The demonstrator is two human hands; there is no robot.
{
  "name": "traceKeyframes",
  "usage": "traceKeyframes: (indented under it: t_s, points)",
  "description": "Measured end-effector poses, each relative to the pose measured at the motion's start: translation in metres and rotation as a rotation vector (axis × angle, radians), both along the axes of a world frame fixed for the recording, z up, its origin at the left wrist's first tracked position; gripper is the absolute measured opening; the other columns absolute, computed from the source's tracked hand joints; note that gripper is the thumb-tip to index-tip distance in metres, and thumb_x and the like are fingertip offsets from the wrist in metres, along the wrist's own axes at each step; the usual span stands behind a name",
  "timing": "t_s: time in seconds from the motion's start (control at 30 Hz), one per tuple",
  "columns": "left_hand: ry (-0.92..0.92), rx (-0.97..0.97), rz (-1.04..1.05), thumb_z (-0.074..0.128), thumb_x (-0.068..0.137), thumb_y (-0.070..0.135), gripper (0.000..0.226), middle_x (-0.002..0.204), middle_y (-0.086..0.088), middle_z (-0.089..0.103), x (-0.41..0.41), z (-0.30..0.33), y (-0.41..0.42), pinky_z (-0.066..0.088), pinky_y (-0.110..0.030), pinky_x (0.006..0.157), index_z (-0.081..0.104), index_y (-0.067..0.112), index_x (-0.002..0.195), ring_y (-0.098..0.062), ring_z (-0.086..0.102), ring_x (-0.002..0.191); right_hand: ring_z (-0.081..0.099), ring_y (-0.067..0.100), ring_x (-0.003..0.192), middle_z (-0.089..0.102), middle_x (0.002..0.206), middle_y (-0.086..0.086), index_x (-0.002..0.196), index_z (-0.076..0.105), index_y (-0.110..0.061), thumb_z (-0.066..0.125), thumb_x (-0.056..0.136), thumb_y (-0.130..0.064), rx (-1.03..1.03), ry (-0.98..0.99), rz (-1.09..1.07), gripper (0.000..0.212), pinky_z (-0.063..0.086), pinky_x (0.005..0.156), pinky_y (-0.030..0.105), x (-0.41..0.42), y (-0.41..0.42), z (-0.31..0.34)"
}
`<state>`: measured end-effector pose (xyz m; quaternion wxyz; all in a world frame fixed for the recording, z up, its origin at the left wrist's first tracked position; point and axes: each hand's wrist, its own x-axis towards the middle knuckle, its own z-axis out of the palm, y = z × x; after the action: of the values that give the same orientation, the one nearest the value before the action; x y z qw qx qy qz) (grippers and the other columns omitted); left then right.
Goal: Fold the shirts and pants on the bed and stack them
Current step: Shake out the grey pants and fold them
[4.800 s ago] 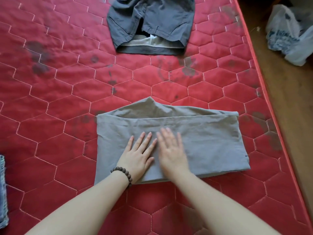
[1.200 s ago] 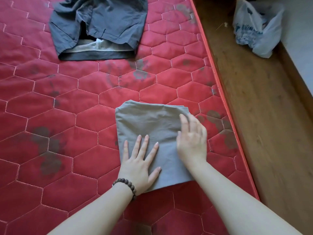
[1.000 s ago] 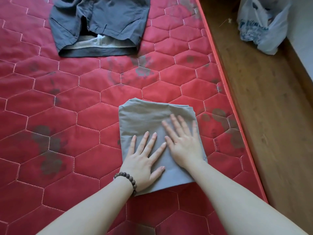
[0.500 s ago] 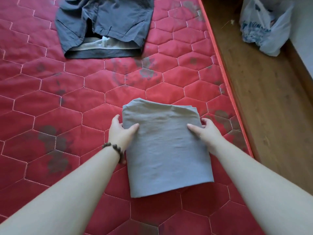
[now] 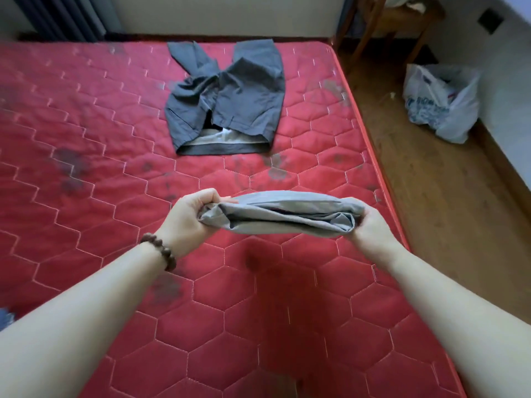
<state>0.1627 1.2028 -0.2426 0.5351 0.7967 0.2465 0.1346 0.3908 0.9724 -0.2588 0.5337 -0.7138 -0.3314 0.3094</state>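
A folded light grey garment (image 5: 284,214) hangs in the air above the red quilted mattress (image 5: 100,173), seen edge-on with its layers showing. My left hand (image 5: 188,219), with a bead bracelet on the wrist, grips its left end. My right hand (image 5: 370,226) grips its right end. Dark grey pants (image 5: 230,101) lie unfolded and spread out at the far middle of the bed, waistband toward me.
A bit of blue denim (image 5: 4,317) shows at the left edge of the bed. Wooden floor (image 5: 448,196) runs along the bed's right side, with a white plastic bag (image 5: 442,101) by the wall and a wooden chair (image 5: 388,21) at the far right.
The grey garment was folded from a long strip into a small rectangle and smoothed flat. Both hands then took its sides and lifted it off the mattress; the view tilted up.
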Motion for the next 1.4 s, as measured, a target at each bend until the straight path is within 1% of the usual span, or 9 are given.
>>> traceKeyframes:
  t_s: [0.13, 0.27, 0.4, 0.5, 0.6, 0.73, 0.87, 1.27, 1.4]
  points:
    - [0.029, 0.547, -0.198, 0.057, 0.072, -0.002, 0.029, 0.107, -0.003, 0.071, -0.06, -0.033, -0.015, 0.051, -0.028, 0.089, 0.068, 0.007, 0.097, -0.018, 0.064, 0.108, 0.066, 0.014, 0.104, 0.07, 0.109, -0.008, 0.109, 0.071, -0.021, 0.072, 0.066, 0.01, -0.174, -0.598, 0.015, 0.053, 0.044, 0.1, 0.033, -0.038, -0.031, -0.031]
    - [0.335, 0.768, -0.689, 0.073, 0.066, 0.004, 0.041, 0.126, -0.005, 0.063, -0.122, -0.1, -0.058, 0.052, -0.027, 0.09, 0.067, 0.014, 0.105, -0.019, 0.06, 0.117, 0.062, 0.032, 0.113, 0.068, 0.118, 0.007, 0.115, 0.069, -0.016, 0.077, 0.063, -0.001, -0.433, -1.073, 0.568, 0.055, 0.041, 0.098, 0.055, -0.082, -0.081, -0.095]
    - [0.663, 0.672, -0.862, 0.061, 0.068, 0.001, 0.066, 0.151, -0.006, 0.036, -0.152, -0.139, -0.093, 0.027, -0.03, 0.114, 0.051, 0.022, 0.131, -0.017, 0.033, 0.14, 0.016, 0.021, 0.147, 0.024, 0.157, 0.002, 0.15, 0.026, -0.027, 0.044, 0.089, -0.006, -0.983, -0.807, 0.817, 0.068, 0.006, 0.119, 0.038, -0.113, -0.114, -0.128]
    - [0.407, 0.728, -0.561, 0.064, 0.058, 0.01, 0.038, 0.106, -0.004, 0.069, -0.141, -0.14, -0.1, 0.046, -0.032, 0.088, 0.069, 0.015, 0.095, -0.022, 0.067, 0.096, 0.048, 0.036, 0.128, 0.057, 0.133, 0.015, 0.114, 0.068, -0.011, 0.062, 0.079, -0.002, -0.781, -0.844, 0.373, 0.036, 0.021, 0.114, 0.048, -0.124, -0.104, -0.123]
    - [0.346, 0.798, -0.341, 0.05, 0.074, 0.014, 0.038, 0.122, -0.016, 0.063, -0.111, -0.141, -0.1, 0.047, -0.042, 0.096, 0.067, 0.006, 0.107, -0.032, 0.061, 0.111, 0.051, 0.041, 0.124, 0.056, 0.13, 0.024, 0.104, 0.069, -0.002, 0.07, 0.074, -0.002, -0.6, -0.944, 0.104, 0.03, 0.033, 0.107, 0.059, -0.13, -0.072, -0.116]
    - [0.594, 0.821, -0.34, 0.037, 0.095, 0.043, 0.065, 0.159, -0.008, 0.002, -0.072, -0.165, -0.107, 0.009, -0.053, 0.117, 0.016, 0.017, 0.151, -0.027, -0.002, 0.147, 0.028, 0.031, 0.142, 0.036, 0.151, 0.01, 0.139, 0.048, -0.011, 0.054, 0.089, -0.024, -0.582, -0.966, 0.245, 0.052, 0.018, 0.113, 0.059, -0.162, -0.015, -0.131]
    - [0.774, 0.851, -0.366, -0.009, 0.085, 0.063, 0.067, 0.151, -0.001, -0.032, -0.066, -0.207, -0.108, -0.014, -0.053, 0.114, -0.023, 0.033, 0.143, -0.019, -0.033, 0.137, -0.003, 0.017, 0.148, 0.0, 0.16, -0.007, 0.152, 0.01, -0.03, 0.023, 0.099, -0.049, -0.747, -0.98, 0.455, 0.058, -0.012, 0.116, 0.052, -0.169, -0.002, -0.179]
    - [0.677, 0.712, -0.207, 0.008, 0.084, 0.074, 0.063, 0.151, 0.004, -0.035, -0.041, -0.221, -0.065, -0.005, -0.052, 0.117, -0.01, 0.057, 0.141, -0.035, -0.028, 0.14, -0.02, 0.005, 0.143, -0.014, 0.157, -0.013, 0.146, 0.0, -0.045, 0.015, 0.098, -0.051, -0.768, -0.761, 0.094, 0.051, -0.008, 0.117, 0.051, -0.127, -0.009, -0.201]
    - [0.425, 0.593, -0.036, 0.054, 0.092, 0.042, 0.047, 0.158, -0.017, 0.009, -0.048, -0.21, -0.068, 0.028, -0.051, 0.111, 0.044, 0.04, 0.139, -0.045, 0.026, 0.135, -0.016, 0.015, 0.146, -0.021, 0.158, -0.003, 0.149, 0.004, -0.043, 0.037, 0.094, -0.055, -0.701, -0.657, -0.071, 0.065, -0.005, 0.118, 0.046, -0.13, -0.018, -0.193]
